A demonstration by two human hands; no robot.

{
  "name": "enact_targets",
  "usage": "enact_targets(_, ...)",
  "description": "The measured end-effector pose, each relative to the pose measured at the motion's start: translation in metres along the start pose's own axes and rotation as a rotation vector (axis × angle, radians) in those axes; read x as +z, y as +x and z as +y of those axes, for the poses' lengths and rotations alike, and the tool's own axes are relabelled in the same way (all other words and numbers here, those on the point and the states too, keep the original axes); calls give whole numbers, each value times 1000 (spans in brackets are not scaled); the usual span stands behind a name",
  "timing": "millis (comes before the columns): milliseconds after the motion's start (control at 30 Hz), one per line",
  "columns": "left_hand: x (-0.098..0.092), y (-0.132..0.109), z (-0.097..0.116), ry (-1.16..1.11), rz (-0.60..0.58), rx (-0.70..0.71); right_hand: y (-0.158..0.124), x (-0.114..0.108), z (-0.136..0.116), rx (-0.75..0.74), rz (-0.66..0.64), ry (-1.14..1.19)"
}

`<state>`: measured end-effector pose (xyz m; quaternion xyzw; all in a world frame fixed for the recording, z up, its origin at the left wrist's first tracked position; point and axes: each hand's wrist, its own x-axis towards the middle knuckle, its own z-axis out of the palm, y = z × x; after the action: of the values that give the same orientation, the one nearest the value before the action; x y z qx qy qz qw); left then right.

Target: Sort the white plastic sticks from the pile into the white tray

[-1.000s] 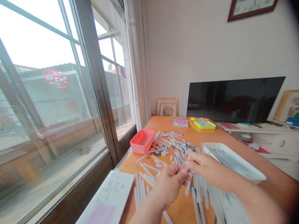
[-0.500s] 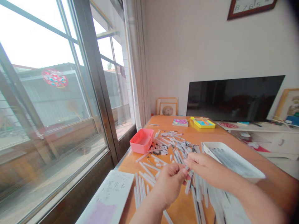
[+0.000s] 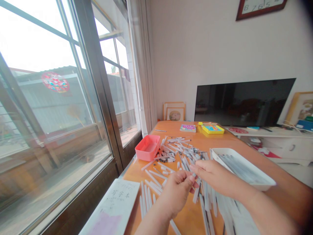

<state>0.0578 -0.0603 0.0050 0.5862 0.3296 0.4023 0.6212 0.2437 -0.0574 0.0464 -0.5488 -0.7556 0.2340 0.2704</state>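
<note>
pen parts obstruct; table bare right of tray.

Orange-brown table, scattered pen parts, red basket, white tray, pale notebook, yellow box

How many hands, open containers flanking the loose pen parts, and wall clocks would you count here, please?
Hands: 2 (left hand, right hand)
Open containers: 2 (pink box, white tray)
Wall clocks: 1 (brown-framed clock)
Total: 5
</note>
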Motion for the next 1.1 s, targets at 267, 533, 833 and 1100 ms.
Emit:
enact_targets(267,2,-2,4,43,-28,-4,-2,-1,3,-25,-38,-49)
enact_targets(533,-1,1,-1,67,6,-10,0,-1,1,-14,-2,67)
enact_targets(833,-3,4,-4,106,12,51,0,6,-5,7,32,-47)
enact_targets(1100,-6,0,6,304,44,131,6,13,-3,39,164,25)
